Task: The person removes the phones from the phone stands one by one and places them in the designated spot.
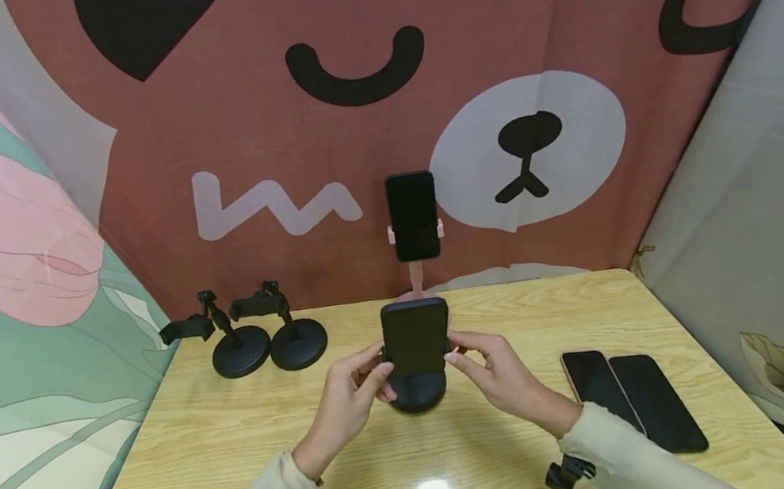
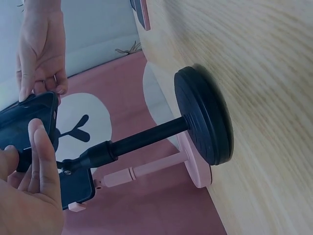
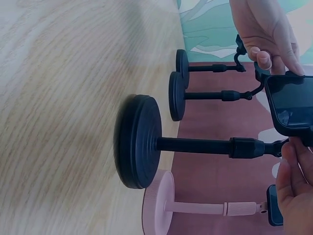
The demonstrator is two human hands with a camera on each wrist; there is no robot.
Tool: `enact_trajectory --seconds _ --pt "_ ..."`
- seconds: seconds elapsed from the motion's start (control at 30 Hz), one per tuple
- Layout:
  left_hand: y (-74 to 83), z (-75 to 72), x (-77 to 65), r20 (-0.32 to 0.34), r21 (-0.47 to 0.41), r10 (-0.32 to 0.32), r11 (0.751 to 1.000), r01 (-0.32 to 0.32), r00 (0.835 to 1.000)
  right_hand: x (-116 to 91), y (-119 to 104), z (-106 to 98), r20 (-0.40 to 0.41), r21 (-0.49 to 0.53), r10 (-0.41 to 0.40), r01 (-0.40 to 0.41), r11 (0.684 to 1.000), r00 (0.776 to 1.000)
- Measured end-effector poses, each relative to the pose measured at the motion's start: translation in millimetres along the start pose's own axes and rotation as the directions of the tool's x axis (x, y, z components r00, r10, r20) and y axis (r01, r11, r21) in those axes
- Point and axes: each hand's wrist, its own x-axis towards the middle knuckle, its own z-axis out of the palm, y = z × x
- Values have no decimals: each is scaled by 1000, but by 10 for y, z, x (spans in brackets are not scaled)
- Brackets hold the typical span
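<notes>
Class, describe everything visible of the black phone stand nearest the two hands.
The black phone stand has a thick round base, a straight slim post and a thicker collar below a small joint; it looks like smooth plastic or coated metal. It stands upright on the wood-grain table, in front of the pink phone stand. Its top is mostly hidden by the dark phone it seems to carry, whose sides the left hand and right hand pinch.
</notes>
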Motion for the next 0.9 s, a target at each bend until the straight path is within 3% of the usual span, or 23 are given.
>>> enact_trajectory --seconds 0.4,0.9 --pt "-30 12 -26 44 11 -48 999 47 998 -44 54 20 11 43 9 -10 999 1000" --pt "-7 21 -41 51 14 -93 996 93 994 -60 76 39 9 45 15 -16 999 1000"
